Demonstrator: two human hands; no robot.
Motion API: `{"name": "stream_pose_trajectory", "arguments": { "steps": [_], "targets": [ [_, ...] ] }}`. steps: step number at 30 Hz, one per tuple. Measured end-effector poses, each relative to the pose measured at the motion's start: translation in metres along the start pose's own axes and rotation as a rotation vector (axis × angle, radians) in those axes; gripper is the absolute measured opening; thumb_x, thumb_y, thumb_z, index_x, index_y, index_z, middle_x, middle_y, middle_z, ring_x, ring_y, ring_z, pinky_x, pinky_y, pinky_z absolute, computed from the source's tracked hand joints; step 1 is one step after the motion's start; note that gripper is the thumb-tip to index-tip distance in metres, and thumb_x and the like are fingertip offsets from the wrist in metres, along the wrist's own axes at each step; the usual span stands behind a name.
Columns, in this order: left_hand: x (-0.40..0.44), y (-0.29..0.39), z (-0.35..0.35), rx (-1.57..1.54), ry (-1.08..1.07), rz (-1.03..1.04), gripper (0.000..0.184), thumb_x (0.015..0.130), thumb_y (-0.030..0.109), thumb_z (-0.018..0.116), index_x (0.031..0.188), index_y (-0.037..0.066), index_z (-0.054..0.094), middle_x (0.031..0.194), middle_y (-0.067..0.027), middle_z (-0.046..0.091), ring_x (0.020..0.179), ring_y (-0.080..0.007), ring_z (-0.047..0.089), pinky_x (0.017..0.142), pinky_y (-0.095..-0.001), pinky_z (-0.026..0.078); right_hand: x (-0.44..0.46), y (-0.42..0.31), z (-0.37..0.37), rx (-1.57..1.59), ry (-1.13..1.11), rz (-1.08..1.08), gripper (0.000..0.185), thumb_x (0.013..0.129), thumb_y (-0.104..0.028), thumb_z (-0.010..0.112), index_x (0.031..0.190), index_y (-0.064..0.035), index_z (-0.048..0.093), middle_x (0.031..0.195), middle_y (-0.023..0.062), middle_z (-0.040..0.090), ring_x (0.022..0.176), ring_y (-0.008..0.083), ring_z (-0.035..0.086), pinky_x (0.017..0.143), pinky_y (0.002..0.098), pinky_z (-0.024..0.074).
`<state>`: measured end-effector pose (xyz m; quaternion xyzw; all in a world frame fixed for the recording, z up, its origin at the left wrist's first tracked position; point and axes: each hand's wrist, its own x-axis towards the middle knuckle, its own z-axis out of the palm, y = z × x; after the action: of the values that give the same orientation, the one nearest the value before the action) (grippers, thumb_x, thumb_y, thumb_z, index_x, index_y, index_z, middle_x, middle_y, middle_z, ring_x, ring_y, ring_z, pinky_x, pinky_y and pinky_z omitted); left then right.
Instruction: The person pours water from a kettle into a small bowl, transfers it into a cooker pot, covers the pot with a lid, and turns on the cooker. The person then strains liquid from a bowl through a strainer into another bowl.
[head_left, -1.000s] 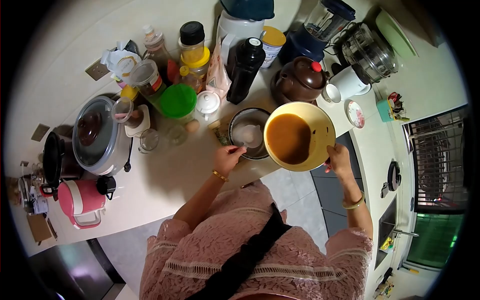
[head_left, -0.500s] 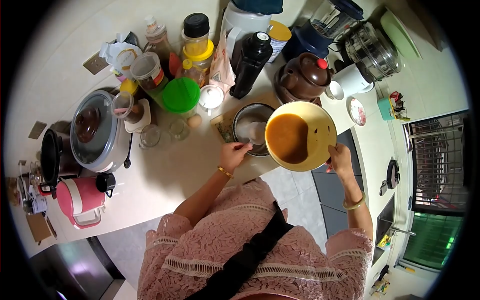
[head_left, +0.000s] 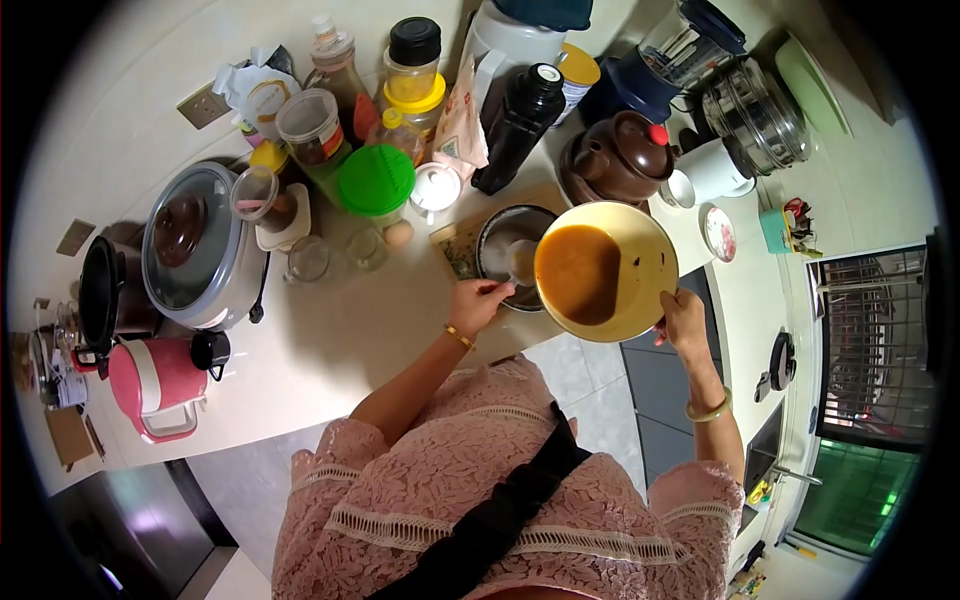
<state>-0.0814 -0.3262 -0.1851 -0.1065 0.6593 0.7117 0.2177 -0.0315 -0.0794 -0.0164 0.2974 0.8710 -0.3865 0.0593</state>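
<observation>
The yellow pan [head_left: 650, 270] is up in the right hand [head_left: 682, 322], whose fingers grip its side, and it tips leftward so that brown liquid [head_left: 578, 272] gathers there. From here its left rim overlaps the dark-rimmed pot [head_left: 510, 222]; I can't tell whether they touch. The near side of the pan reaches past the counter [head_left: 350, 350] edge, above open floor. The left hand [head_left: 482, 304] pinches a pale utensil [head_left: 521, 262] over the pot. A broad bare stretch of counter lies left of that hand, while a brown lidded pot [head_left: 622, 158] crowds the pan's far rim. Print shows on the pink-and-white bag [head_left: 461, 130], too small to read. I count two glass cups [head_left: 308, 260], one egg [head_left: 399, 235] and one green lid [head_left: 376, 179].
</observation>
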Motion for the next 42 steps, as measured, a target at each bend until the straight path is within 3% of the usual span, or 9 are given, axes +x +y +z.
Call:
{"name": "stream_pose_trajectory", "arguments": {
  "steps": [12,15,28,36,42],
  "targets": [
    [0.009,-0.012,-0.002,0.046,-0.042,0.07,0.027,0.07,0.027,0.066,0.076,0.001,0.066,0.05,-0.0031,0.054,0.042,-0.0087,0.043,0.042,-0.0234,0.036,0.005,-0.001,0.002,-0.024,-0.002,-0.031,0.029,0.079,-0.012,0.041,0.066,0.0118,0.049,0.047,0.0129,0.049,0.033,0.0162,0.048,0.03,0.0264,0.0394],
    [0.007,-0.006,-0.003,0.022,-0.076,-0.035,0.026,0.07,0.026,0.067,0.079,0.002,0.064,0.058,0.0006,0.053,0.047,-0.006,0.041,0.042,-0.0196,0.032,0.007,-0.003,0.003,-0.021,-0.004,-0.037,0.029,0.079,-0.012,0.041,0.066,0.0118,0.049,0.047,0.0125,0.05,0.032,0.0158,0.047,0.029,0.026,0.0388],
    [0.005,0.003,-0.005,0.053,-0.062,-0.047,0.032,0.069,0.031,0.067,0.082,0.002,0.064,0.058,-0.0028,0.054,0.047,-0.0081,0.043,0.044,-0.0213,0.036,0.013,-0.011,0.007,0.034,-0.042,-0.034,0.029,0.08,-0.012,0.041,0.061,0.0095,0.048,0.045,0.0097,0.046,0.031,0.0135,0.043,0.028,0.0253,0.0371],
    [0.01,-0.005,-0.004,0.165,0.004,0.063,0.031,0.068,0.029,0.067,0.078,-0.001,0.064,0.07,-0.0114,0.062,0.059,-0.0168,0.055,0.059,-0.0273,0.044,0.02,-0.011,0.011,0.028,-0.066,-0.012,0.029,0.08,-0.013,0.041,0.063,0.0095,0.049,0.045,0.0092,0.046,0.03,0.0129,0.042,0.028,0.0245,0.0371],
    [0.013,-0.012,-0.004,0.096,-0.003,0.079,0.031,0.067,0.028,0.067,0.079,-0.001,0.064,0.07,-0.012,0.062,0.061,-0.0173,0.056,0.059,-0.0275,0.044,0.022,-0.014,0.011,-0.008,-0.064,-0.03,0.029,0.08,-0.015,0.039,0.066,0.0094,0.048,0.047,0.0095,0.047,0.032,0.0133,0.043,0.029,0.0249,0.0378]
  ]
}}
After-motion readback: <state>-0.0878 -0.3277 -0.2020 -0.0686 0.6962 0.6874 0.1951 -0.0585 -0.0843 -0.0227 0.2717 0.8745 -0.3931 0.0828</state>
